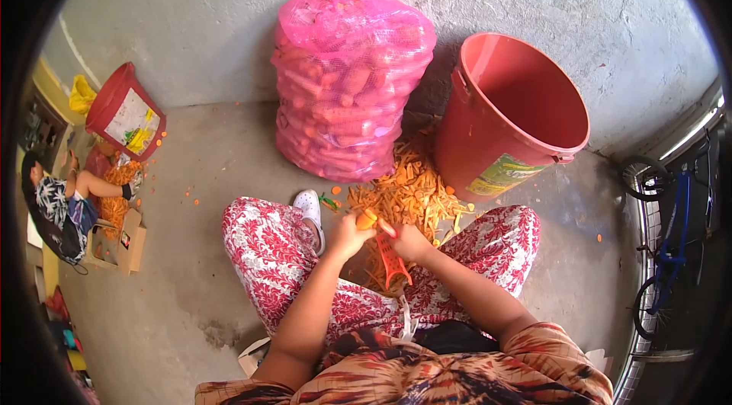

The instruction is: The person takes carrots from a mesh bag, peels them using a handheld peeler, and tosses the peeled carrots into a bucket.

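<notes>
My left hand [351,236] is closed around an orange carrot [367,220], whose end points up and away from me. Right beside it, my right hand [412,243] is wrapped round a small red-and-white tool [387,230] that looks like a peeler; the fingers partly hide it. The two hands almost meet above my lap. Below them, between my legs, an orange-red slotted plastic piece [393,263] slants down. A heap of carrot peelings [412,193] lies on the floor just beyond my hands.
A pink mesh sack full of carrots [347,92] leans near the wall. To its right stands a tall red bin [480,123]. At far left, another person [65,203] sits by a red bucket [126,112] and a cardboard box [131,241]. A blue bicycle [671,252] is at right.
</notes>
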A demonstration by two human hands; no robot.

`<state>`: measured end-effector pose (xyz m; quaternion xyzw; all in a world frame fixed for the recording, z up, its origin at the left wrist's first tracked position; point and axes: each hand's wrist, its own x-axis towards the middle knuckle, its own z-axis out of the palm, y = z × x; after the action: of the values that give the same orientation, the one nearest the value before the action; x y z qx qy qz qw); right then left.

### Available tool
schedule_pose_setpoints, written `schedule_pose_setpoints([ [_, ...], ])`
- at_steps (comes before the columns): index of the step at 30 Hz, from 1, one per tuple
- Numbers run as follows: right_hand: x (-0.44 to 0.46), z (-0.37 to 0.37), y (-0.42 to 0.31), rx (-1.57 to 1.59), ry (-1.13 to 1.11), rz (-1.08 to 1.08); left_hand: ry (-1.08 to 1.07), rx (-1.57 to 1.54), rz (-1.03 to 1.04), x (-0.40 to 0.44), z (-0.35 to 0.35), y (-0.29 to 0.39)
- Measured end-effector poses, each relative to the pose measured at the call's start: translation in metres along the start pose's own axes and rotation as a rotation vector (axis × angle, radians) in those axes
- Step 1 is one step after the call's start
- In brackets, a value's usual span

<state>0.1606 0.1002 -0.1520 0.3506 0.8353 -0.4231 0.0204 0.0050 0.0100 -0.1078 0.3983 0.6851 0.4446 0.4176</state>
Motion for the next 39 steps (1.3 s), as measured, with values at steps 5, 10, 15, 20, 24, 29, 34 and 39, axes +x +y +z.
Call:
schedule_pose_setpoints([
  [5, 0.004, -0.018, -0.002, -0.016, 0.08, 0.31, -0.391, -0.521, -0.086, -0.017, -0.003, 0.032],
  [10, 0.002, -0.015, 0.0, -0.048, 0.063, 0.248, 0.124, -0.083, 0.368, -0.004, 0.006, 0.018],
  [15, 0.007, -0.02, 0.006, 0.053, 0.104, 0.312, 0.135, -0.157, -0.118, 0.0, 0.001, 0.017],
  [20, 0.002, -0.03, -0.004, 0.085, 0.131, 0.283, 0.086, -0.894, -0.182, 0.0, -0.006, 0.014],
  [24, 0.002, -0.03, -0.007, 0.088, 0.144, 0.233, 0.183, -0.916, -0.201, 0.007, -0.012, -0.003],
  [29, -0.006, -0.036, -0.021, 0.068, 0.128, 0.165, 0.113, -1.03, -0.213, 0.008, -0.012, 0.0],
  [34, -0.012, -0.038, -0.028, 0.141, 0.137, 0.028, 0.089, -1.016, -0.15, 0.008, -0.009, 0.004],
  [39, -0.01, -0.037, -0.025, 0.058, 0.133, 0.113, 0.051, -0.923, 0.003, 0.012, -0.011, -0.004],
])
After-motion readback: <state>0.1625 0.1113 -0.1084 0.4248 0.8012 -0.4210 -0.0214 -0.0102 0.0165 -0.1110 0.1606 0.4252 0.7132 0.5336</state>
